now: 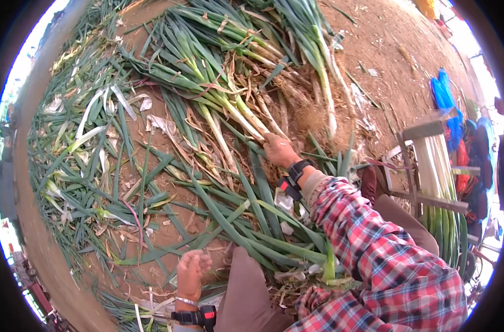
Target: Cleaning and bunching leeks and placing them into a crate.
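Note:
My right hand (278, 150) is closed around the lower white ends of a few long green onions (242, 117). Their dark green leaves fan out toward the far left over the pile. My left hand (192, 271) hovers near my knee, its fingers curled in with nothing visible in them. Ahead lies a heap of untrimmed green onions (302, 52) with dry outer leaves and dirty, tangled roots (299, 113). Between my hands, loose green leaves (230, 221) cover the ground.
Torn leaves and pale peelings (91, 144) spread thickly across the left. On the right, a frame (423, 133) holds cleaned green onions (436, 166), with a blue plastic bag (443, 97) and a red bag (462, 163) behind it. Bare brown soil (396, 55) shows at the far right.

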Demonstrator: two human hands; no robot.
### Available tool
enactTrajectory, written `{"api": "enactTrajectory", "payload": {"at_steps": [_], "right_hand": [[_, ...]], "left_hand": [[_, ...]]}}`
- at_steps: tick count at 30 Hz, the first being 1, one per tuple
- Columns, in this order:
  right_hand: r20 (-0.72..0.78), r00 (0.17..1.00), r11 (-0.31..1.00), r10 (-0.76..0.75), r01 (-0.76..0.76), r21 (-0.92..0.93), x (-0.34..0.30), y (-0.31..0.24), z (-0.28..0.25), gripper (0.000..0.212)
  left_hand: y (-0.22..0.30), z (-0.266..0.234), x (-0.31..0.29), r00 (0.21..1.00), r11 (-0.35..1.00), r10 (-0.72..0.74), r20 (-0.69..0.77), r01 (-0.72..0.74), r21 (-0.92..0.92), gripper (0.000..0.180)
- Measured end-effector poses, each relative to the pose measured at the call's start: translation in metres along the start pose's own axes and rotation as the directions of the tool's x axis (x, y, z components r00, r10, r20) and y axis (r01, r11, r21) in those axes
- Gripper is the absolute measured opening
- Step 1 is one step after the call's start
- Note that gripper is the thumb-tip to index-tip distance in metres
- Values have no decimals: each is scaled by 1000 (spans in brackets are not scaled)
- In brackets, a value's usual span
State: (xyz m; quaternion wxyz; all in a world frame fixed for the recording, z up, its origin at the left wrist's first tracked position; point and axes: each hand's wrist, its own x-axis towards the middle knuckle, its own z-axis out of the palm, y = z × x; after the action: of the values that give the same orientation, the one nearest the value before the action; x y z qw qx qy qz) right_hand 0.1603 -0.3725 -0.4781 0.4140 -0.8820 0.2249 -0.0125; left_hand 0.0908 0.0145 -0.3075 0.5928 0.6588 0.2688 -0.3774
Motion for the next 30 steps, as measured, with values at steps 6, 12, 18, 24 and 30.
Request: {"api": "enactTrajectory", "payload": {"at_steps": [6, 12, 18, 24, 30], "right_hand": [[2, 997, 978, 81, -79, -194, 9, -53, 35, 32], [516, 849, 781, 117, -400, 480, -16, -99, -19, 45], [717, 659, 593, -225, -492, 638, -154, -179, -110, 31], [710, 660, 860, -247, -189, 474, -251, -156, -157, 28], [417, 674, 734, -610, 282, 618, -281, -191, -178, 36]], "left_hand": [[-8, -2, 17, 996, 997, -83, -38, 83, 2, 17], [25, 24, 29, 995, 991, 50, 88, -61, 122, 19], [76, 51, 8, 968, 985, 173, 180, -165, -56, 38], [129, 91, -3, 846, 804, 420, 330, -178, -567, 38], [119, 91, -105, 774, 802, 566, 283, -439, -404, 26]]}}
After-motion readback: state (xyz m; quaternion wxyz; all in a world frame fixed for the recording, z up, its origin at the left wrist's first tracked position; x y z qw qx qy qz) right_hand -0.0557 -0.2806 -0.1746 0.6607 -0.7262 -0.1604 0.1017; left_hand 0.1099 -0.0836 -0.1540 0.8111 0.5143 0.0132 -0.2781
